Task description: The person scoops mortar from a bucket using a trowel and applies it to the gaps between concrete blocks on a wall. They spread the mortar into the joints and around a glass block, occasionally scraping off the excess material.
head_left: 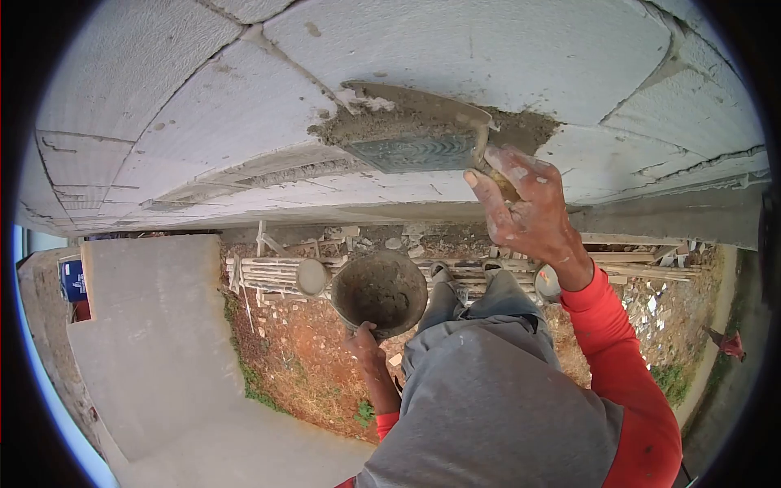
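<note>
My right hand (529, 195) is closed around the handle of a mortar-smeared trowel (423, 104), raised to the wall. Its blade lies along a patch of wet grey mortar (521, 126) on the pale block wall (472, 49). Just below the blade is a flat blue-grey rectangular surface (415, 153) with wavy marks; what it is I cannot make out. Lower down, my left hand (365, 343) grips the near rim of a round dark mortar bucket (335, 297). Grey mortar coats the inside of the bucket.
My feet stand on wooden slats (268, 274) high above reddish, rubble-strewn ground (301, 350). A pale round container (312, 277) is left of the bucket, another (547, 282) right of my legs. A concrete slab (163, 325) extends left. A person (730, 345) is far right.
</note>
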The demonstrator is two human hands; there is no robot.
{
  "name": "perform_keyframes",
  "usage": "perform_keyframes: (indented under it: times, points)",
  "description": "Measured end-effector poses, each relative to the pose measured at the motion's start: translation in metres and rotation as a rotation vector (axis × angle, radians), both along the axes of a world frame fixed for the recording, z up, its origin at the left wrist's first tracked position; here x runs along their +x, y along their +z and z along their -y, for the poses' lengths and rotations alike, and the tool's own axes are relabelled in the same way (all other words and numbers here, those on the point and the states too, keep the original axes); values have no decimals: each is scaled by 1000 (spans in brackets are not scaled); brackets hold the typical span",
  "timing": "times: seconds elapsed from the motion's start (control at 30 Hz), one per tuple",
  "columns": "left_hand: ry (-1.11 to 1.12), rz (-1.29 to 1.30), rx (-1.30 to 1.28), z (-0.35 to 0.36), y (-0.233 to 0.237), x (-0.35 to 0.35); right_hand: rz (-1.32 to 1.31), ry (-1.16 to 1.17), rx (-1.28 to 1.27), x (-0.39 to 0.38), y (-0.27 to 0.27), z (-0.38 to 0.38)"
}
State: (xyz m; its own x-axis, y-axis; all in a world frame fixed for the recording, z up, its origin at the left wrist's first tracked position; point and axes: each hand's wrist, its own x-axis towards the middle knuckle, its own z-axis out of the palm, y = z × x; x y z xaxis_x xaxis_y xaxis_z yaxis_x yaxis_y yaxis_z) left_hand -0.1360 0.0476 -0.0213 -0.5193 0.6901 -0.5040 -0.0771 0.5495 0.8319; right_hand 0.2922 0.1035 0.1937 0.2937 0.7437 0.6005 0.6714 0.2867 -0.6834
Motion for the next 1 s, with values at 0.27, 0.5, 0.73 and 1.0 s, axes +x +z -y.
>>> perform_keyframes:
  times: [0.27,0.5,0.73,1.0]
  points:
    - [19,38,0,13,6,9,-136,-92,-181,67,5,66]
    - [-80,39,-77,4,-4,21,199,-201,-505,85,-38,142]
    - [-158,114,-50,-2,2,49,387,-94,-922,106,-115,110]
    - [-175,131,-18,-3,6,74,368,-127,-1007,105,-54,102]
